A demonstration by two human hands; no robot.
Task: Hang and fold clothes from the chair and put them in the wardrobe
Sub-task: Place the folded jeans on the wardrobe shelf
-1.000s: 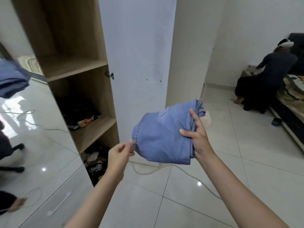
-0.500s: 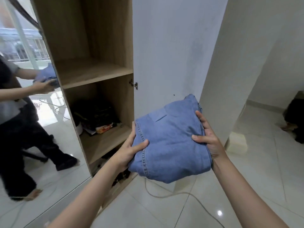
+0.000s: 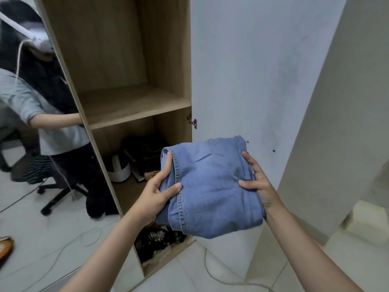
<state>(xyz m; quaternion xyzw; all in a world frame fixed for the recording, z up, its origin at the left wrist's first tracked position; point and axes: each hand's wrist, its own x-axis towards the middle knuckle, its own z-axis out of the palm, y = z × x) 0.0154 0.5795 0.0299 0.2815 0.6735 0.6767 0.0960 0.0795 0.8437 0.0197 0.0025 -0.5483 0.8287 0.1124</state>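
A folded pair of blue jeans (image 3: 212, 186) is held in the air in front of the open wooden wardrobe (image 3: 134, 60). My left hand (image 3: 156, 193) grips its left edge, thumb on top. My right hand (image 3: 260, 187) holds its right edge, fingers spread over the denim. The bare wooden shelf (image 3: 130, 104) lies above and to the left of the jeans. The shelf below it, partly hidden by the jeans, holds dark items and a white round object (image 3: 119, 170).
The white wardrobe door (image 3: 252, 81) stands open just behind the jeans. A mirror panel (image 3: 31, 133) on the left reflects a person and an office chair. Patterned dark clothes (image 3: 160, 239) fill the bottom compartment. A cable (image 3: 212, 275) trails over the tiled floor.
The view has swung up and towards the wardrobe. Both hands have carried the jeans closer to the shelves, and my left hand has gone from pinching a corner to gripping the whole left edge.
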